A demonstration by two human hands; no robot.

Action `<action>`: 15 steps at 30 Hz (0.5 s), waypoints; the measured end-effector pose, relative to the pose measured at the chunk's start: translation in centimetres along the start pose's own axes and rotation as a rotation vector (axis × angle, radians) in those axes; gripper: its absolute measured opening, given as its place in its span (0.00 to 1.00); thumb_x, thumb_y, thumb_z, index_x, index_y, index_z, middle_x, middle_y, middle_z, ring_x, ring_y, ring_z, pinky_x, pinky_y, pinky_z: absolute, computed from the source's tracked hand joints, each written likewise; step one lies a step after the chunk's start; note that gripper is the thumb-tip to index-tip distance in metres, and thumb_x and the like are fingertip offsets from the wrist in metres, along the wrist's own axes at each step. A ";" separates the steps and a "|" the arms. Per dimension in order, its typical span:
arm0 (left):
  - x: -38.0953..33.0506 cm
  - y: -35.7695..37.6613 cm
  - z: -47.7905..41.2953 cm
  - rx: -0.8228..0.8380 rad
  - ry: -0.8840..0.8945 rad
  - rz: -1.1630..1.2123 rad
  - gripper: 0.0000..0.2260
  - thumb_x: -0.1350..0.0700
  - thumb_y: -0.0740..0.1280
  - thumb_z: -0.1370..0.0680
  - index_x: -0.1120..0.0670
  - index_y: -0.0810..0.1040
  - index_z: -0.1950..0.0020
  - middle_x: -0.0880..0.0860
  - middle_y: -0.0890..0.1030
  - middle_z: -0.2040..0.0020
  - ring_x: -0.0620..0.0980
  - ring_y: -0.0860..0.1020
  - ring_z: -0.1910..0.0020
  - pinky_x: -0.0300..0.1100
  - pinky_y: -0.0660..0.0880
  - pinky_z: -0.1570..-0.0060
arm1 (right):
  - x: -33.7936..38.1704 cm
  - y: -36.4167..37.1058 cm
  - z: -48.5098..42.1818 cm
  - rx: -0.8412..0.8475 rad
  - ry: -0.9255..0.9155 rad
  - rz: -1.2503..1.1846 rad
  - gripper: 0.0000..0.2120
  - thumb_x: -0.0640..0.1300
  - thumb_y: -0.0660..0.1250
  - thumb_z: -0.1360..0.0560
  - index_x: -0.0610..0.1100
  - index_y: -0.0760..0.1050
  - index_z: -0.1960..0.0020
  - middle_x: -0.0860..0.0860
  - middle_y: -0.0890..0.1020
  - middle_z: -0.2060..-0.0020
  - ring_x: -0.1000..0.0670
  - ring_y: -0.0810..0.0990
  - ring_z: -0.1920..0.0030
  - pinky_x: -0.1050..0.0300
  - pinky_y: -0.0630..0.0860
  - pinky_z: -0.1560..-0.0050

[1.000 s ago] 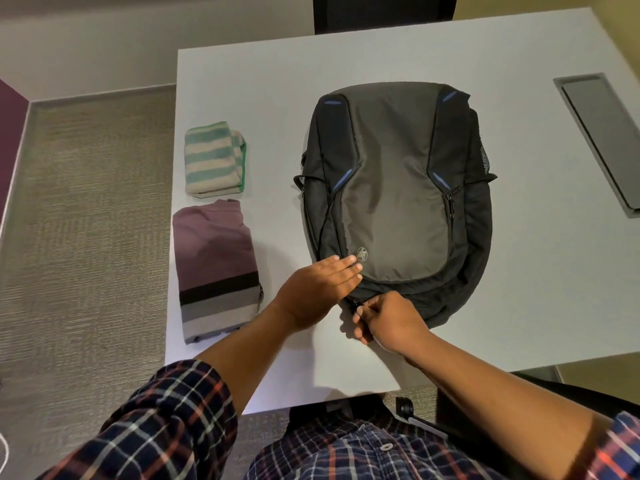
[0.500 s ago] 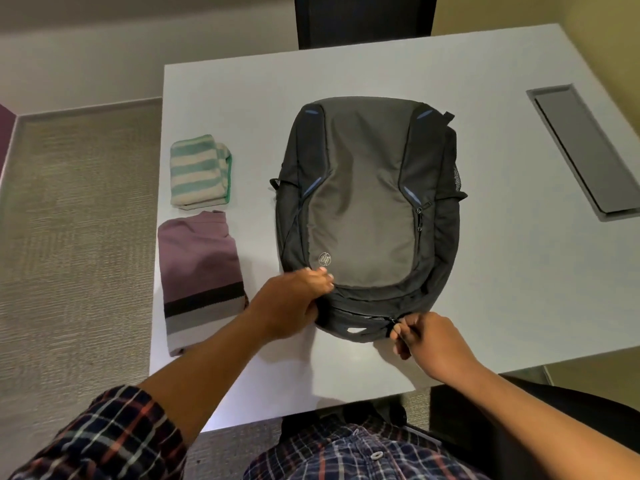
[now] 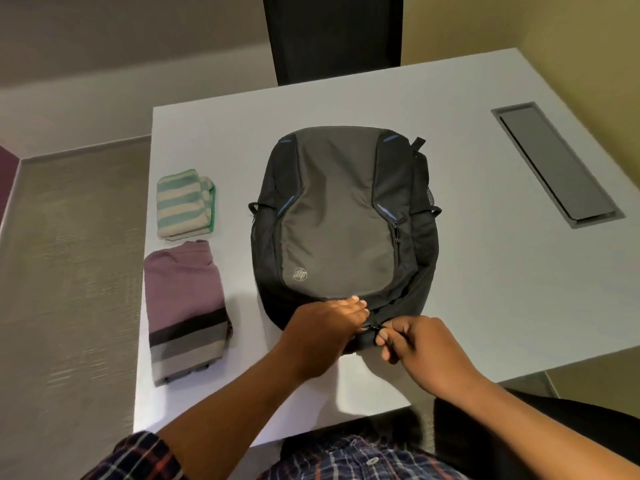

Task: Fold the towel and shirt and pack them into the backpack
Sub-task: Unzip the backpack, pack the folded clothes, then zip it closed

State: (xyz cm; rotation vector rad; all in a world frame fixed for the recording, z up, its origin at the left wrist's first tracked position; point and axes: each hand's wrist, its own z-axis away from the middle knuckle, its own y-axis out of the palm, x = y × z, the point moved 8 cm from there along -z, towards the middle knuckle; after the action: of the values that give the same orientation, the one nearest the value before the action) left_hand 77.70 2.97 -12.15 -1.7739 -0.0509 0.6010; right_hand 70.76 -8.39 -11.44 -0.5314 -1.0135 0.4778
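While the left hand (image 3: 325, 327) gripped the near end of the backpack (image 3: 339, 220), flat on the table (image 3: 485, 271), the right hand (image 3: 415, 344) pinched its zipper pull (image 3: 372, 328); limp fabric likely needed that bracing.

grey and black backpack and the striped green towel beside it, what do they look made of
Grey and black backpack: looks like woven synthetic fabric, matte with a faint sheen, softly creased panels. Green-and-cream striped folded towel: probably cotton terry; its surface looks fuzzy and its folds thick.
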 end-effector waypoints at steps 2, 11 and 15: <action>0.1 -0.7 0.0 -0.042 -0.005 0.031 0.17 0.59 0.74 0.29 0.54 0.81 0.41 0.52 0.83 0.41 0.48 0.81 0.41 0.42 0.80 0.47 | -0.6 -0.8 -0.3 -0.006 0.006 -0.015 0.15 0.44 0.63 0.19 0.51 0.80 0.63 0.60 0.83 0.69 0.58 0.81 0.64 0.59 0.76 0.55; 2.0 -1.6 1.7 -0.057 -0.038 0.019 0.15 0.51 0.64 0.24 0.53 0.83 0.41 0.49 0.83 0.43 0.45 0.81 0.44 0.42 0.80 0.48 | -7.4 -6.3 -3.6 -0.175 0.164 0.037 0.20 0.41 0.63 0.20 0.49 0.79 0.70 0.58 0.82 0.73 0.58 0.80 0.70 0.60 0.76 0.59; 1.0 -0.3 0.7 -0.002 -0.099 0.007 0.20 0.43 0.60 0.22 0.51 0.80 0.37 0.48 0.82 0.39 0.44 0.79 0.39 0.41 0.77 0.41 | -5.7 -6.3 -3.7 -0.131 0.106 -0.040 0.18 0.41 0.62 0.20 0.46 0.80 0.66 0.57 0.83 0.71 0.55 0.81 0.67 0.56 0.78 0.53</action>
State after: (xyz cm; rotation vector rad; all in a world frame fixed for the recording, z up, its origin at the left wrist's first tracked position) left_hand 78.34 4.00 -12.29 -1.7461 -0.1130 0.6938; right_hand 72.27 -17.41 -12.85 -0.6460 -0.9558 0.3455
